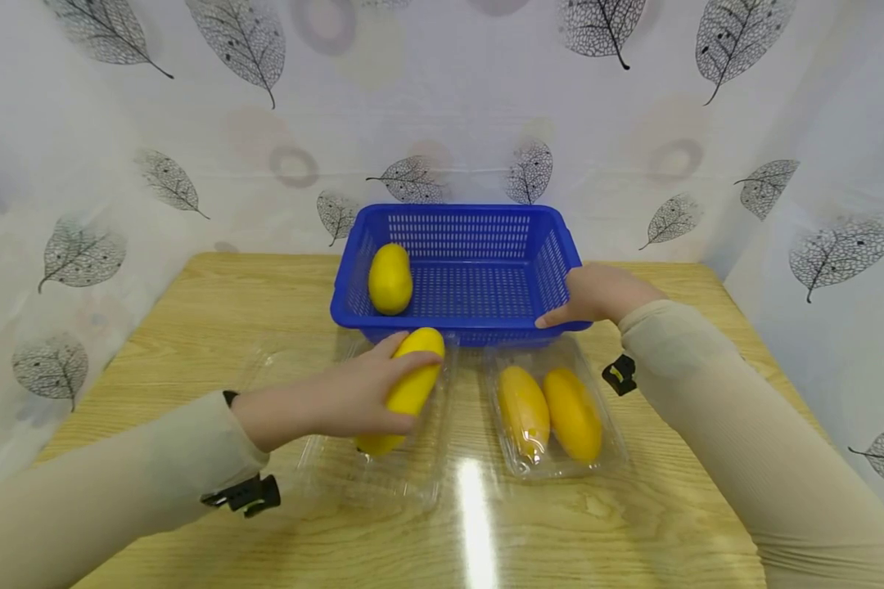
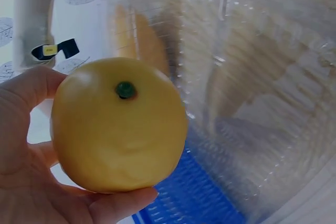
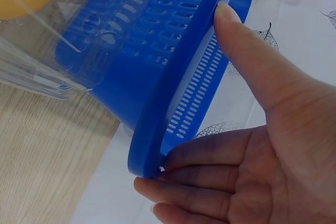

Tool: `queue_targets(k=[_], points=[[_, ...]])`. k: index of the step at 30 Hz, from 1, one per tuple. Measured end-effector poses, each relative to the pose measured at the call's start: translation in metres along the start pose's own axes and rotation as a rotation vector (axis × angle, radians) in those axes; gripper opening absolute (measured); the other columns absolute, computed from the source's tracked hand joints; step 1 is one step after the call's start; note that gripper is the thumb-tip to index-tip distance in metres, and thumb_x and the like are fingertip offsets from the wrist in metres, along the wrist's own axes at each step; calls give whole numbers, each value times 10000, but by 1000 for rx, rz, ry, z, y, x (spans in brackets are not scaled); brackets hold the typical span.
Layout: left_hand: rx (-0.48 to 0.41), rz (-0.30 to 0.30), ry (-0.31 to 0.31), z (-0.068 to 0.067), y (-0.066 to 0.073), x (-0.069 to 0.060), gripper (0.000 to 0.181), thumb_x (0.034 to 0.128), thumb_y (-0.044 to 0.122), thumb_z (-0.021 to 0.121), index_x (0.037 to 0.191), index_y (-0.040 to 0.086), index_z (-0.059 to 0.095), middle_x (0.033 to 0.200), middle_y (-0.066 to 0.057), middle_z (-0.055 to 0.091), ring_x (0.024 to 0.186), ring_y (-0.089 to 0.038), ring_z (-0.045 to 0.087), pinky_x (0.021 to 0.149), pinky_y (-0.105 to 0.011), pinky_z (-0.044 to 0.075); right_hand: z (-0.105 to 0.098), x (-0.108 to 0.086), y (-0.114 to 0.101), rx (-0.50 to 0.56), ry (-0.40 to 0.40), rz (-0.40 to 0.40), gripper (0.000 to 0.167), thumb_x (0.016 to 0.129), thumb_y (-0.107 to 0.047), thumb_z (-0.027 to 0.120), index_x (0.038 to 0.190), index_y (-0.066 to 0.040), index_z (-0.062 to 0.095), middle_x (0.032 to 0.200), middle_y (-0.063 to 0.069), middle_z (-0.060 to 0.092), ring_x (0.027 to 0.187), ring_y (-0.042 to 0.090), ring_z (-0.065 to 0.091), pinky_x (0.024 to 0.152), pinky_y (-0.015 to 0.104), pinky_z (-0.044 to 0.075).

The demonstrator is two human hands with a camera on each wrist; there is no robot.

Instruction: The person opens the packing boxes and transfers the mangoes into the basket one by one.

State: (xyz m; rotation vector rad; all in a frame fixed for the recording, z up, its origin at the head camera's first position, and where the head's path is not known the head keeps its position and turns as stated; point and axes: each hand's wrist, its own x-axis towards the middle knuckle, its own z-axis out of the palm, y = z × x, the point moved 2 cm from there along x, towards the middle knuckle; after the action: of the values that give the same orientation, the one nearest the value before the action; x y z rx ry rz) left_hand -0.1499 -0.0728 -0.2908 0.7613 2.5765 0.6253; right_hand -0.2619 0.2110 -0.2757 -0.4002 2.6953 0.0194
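Observation:
My left hand holds a yellow mango over a clear plastic box. The left wrist view shows this mango end-on, a green stem stub on it and the thumb and fingers around its sides. At the near right corner of a blue plastic basket, my right hand grips the rim. In the right wrist view the thumb lies on that blue rim, with the fingers at its corner. Another mango lies in the basket's left end.
Right of the left hand, a second clear box holds two mangoes, side by side. Clear plastic, perhaps a lid, lies left of the first box. Behind the wooden table hangs a leaf-patterned sheet.

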Motion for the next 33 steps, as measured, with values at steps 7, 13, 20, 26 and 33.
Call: queue_targets(k=[7, 13, 20, 26, 33], points=[[-21, 47, 25, -18, 8, 2, 711, 775, 217, 666, 1423, 238, 373, 1458, -165, 242, 940, -259, 501, 650, -294, 497, 0, -1, 0, 13, -2, 6, 535, 791, -579, 632, 587, -106, 490, 602, 31, 487, 613, 202, 501, 623, 343, 445], [-26, 80, 78, -38, 15, 9, 696, 792, 234, 659, 1423, 221, 364, 1414, -146, 295, 946, -272, 504, 659, -323, 508, 0, -2, -1, 2, -11, 11, 549, 793, -596, 619, 570, -116, 470, 588, 16, 449, 609, 197, 493, 626, 341, 439], [-12, 78, 99, -52, 15, 25, 688, 815, 263, 646, 1431, 243, 338, 1406, -136, 298, 895, -275, 524, 636, -319, 511, -1, -2, -2, -2, -13, 13, 546, 795, -595, 617, 583, -110, 485, 608, 28, 475, 628, 206, 507, 652, 358, 461], [-3, 71, 108, -59, 11, 38, 688, 828, 280, 632, 1438, 230, 319, 1379, -148, 320, 929, -289, 513, 656, -349, 515, -1, -2, -2, -7, -12, 11, 541, 798, -586, 621, 591, -100, 504, 617, 33, 497, 629, 208, 517, 660, 369, 473], [-5, 81, 110, -66, 9, 46, 694, 837, 273, 632, 1449, 196, 312, 1352, -143, 376, 999, -291, 481, 706, -385, 514, 0, 0, -1, -5, -1, 3, 541, 796, -577, 629, 554, -124, 457, 573, 5, 431, 592, 188, 476, 627, 343, 439]])
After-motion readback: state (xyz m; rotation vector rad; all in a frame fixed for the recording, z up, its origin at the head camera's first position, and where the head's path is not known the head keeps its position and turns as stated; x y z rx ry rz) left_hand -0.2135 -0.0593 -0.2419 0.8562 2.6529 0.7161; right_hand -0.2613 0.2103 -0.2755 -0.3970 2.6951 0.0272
